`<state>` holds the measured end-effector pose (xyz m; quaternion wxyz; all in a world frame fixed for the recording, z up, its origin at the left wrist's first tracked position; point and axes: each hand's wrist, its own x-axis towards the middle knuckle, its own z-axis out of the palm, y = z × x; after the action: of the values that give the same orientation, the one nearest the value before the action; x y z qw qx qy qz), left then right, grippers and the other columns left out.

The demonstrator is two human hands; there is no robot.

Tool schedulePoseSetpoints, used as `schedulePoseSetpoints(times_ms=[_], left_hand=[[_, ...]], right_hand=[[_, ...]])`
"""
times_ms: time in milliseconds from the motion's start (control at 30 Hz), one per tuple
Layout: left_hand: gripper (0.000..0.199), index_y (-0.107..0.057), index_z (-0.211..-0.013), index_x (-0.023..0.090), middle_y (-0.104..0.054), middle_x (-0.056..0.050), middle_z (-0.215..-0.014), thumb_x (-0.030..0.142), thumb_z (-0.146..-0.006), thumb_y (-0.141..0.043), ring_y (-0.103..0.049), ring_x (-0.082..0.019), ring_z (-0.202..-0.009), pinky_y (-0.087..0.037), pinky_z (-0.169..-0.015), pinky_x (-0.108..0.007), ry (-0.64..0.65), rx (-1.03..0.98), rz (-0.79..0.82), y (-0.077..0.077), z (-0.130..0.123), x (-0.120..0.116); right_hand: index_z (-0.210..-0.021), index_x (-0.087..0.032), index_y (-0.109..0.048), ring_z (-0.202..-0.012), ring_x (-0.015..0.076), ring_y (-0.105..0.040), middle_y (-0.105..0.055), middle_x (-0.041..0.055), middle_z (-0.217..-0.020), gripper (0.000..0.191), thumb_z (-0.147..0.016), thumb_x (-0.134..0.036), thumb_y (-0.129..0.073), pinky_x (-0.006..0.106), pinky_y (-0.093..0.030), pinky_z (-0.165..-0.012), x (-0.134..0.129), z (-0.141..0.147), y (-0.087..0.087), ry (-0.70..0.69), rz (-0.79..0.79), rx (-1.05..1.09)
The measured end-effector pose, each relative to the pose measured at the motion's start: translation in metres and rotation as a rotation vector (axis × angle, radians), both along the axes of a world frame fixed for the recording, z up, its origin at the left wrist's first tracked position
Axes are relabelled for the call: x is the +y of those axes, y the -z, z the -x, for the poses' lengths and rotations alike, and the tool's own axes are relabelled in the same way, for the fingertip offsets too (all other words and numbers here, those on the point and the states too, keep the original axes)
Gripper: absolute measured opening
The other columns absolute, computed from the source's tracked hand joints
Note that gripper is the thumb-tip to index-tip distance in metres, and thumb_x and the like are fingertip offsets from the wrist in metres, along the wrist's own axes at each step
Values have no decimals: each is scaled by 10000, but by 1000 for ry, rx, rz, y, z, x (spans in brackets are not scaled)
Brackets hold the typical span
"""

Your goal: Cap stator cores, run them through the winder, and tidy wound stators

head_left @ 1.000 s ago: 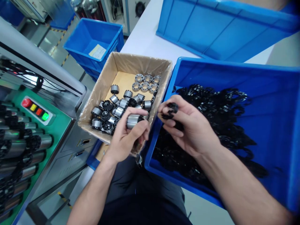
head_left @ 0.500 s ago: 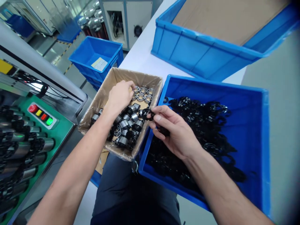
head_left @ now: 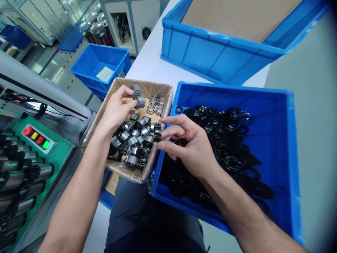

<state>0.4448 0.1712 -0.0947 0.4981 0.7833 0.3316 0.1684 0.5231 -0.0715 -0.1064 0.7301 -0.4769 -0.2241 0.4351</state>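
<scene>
Metal rings (head_left: 140, 102), two of them, sit in the left hand (head_left: 116, 109) above the far-left part of the carton (head_left: 129, 171). The lower one lies on its side, curved wall to the camera, its short axis running roughly left to right; the upper is blurred, and I cannot tell its axis. The fingers are closed on the pair — thumb at the lower, forefinger at the upper — though the other fingertips are hidden.

The right hand (head_left: 193, 144) pinches a black part (head_left: 157, 130) between forefinger and thumb over the carton's right wall. It shows nearly edge-on, its longer extent running from forefinger down to thumb. Whether the palm holds more is hard to make out against the dark pile (head_left: 226, 151) in the blue bin (head_left: 295, 168). Both forearms are cut off by the frame's lower edge.

In the carton, other rings (head_left: 154, 106) stand with openings up, beside a jumble of black-ended cylinders (head_left: 133, 140). Beyond is a white tabletop (head_left: 149, 65) bearing a lighter blue crate (head_left: 195, 51); at left, a green machine bed (head_left: 61, 153) and grey floor (head_left: 289, 73) at right.
</scene>
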Motion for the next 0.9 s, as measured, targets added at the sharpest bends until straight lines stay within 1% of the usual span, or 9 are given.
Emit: schedulePoseSetpoints(times_ms=[67, 167, 233, 300, 433, 533, 667, 800, 900], left_hand=[[225, -698, -1084, 220, -789, -92, -1270, 228, -877, -786, -787, -211, -1054, -663, -818, -311, -69, -233, 417, -10, 23, -23], [226, -717, -1085, 196, -784, -96, -1060, 398, -985, -713, -755, -189, -849, -582, -611, -258, -119, -303, 688, -14, 50, -63], [394, -701, -1062, 212, -710, -45, -853, 604, -1032, -732, -639, -152, -631, -462, -483, -241, -156, -302, 703, -7, 61, -88], [510, -675, -1113, 254, -649, 6, -783, 741, -1006, -781, -570, -134, -549, -394, -442, -235, -200, -318, 682, 4, 68, -106], [589, -671, -1190, 302, -633, 18, -797, 875, -1074, -603, -594, -156, -559, -431, -466, -267, -186, -318, 662, 22, 78, -124], [613, -664, -1138, 283, -635, 5, -779, 881, -1083, -541, -591, -170, -552, -430, -459, -288, -149, -308, 699, 24, 83, -127], [500, -655, -1229, 310, -668, 12, -798, 787, -1120, -556, -609, -176, -561, -423, -456, -282, -81, -297, 710, 23, 87, -129], [578, -675, -1268, 326, -662, 30, -753, 855, -1148, -476, -562, -155, -498, -396, -438, -277, -48, -267, 662, 27, 88, -131], [639, -716, -1195, 288, -731, -5, -865, 861, -1162, -435, -665, -178, -639, -505, -538, -300, -59, -245, 536, 32, 90, -131]], right_hand=[[-1186, -248, -806, -642, 114, -678, -861, -30, -888, 604, -692, -270, -1154, 206, -549, -515, 0, 1, -2, 29, -11, -45], [-1143, -231, -823, -690, 132, -722, -876, -9, -887, 549, -713, -320, -1153, 272, -654, -694, 1, 4, -2, 61, 1, -152], [-1135, -222, -840, -702, 145, -734, -881, 7, -890, 533, -724, -359, -1150, 302, -669, -743, 1, 7, -2, 59, 8, -224], [-1146, -220, -858, -693, 149, -733, -885, 16, -893, 516, -745, -379, -1141, 316, -666, -744, 1, 11, -2, 44, 22, -273], [-1145, -223, -898, -665, 154, -727, -892, 26, -895, 446, -790, -371, -1122, 317, -641, -693, 3, 21, 0, 10, 34, -295], [-1143, -224, -920, -670, 149, -721, -898, 31, -899, 416, -793, -330, -1118, 299, -620, -671, 5, 26, 2, -6, 32, -290], [-1149, -226, -934, -653, 158, -735, -903, 40, -909, 406, -800, -340, -1108, 300, -606, -644, 5, 27, 4, -10, 86, -268], [-1102, -229, -949, -652, 164, -764, -910, 41, -909, 353, -791, -303, -1100, 303, -647, -662, 5, 26, 6, -20, 99, -264], [-1106, -258, -969, -697, 164, -783, -926, 43, -968, 323, -801, -245, -1077, 292, -660, -676, 4, 27, 7, -16, 77, -290]])
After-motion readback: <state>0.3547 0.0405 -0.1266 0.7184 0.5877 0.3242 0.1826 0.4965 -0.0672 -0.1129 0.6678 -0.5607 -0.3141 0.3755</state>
